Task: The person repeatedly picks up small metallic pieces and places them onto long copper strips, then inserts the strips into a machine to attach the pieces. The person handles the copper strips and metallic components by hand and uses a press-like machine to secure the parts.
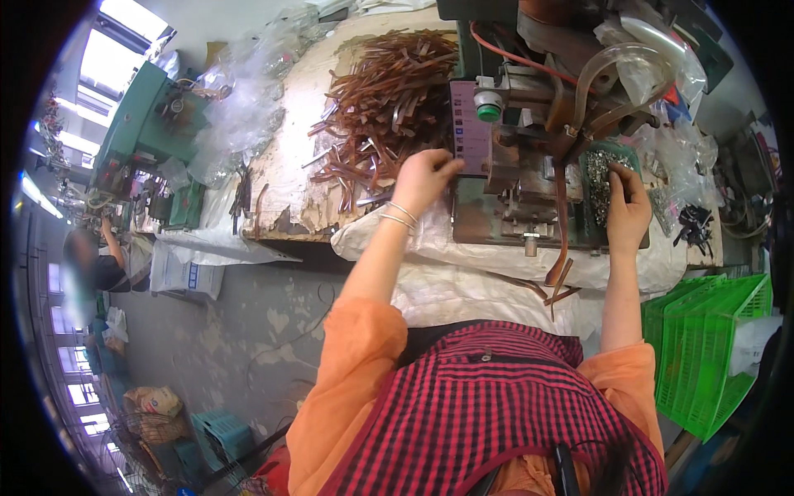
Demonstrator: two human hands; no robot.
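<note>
Reaching with left hand [423,178], fingers curled, grip contents unclear, beside brown strips [385,99] heaped on workbench [289,157]; right hand [628,207] pinching small metal parts [597,169] in tray by green machine [513,124].

We cannot see the fingertips of our left hand [423,180]: they curl out of sight against the green machine [513,165], so whether they pinch anything stays unclear. Our right hand [627,211], on the machine's other side, hides its fingertips among the small metal parts [597,169], each too tiny to make out singly. The machine's top is cut off by the upper edge. Far to the machine's left, another person [87,264] is blurred.
</note>
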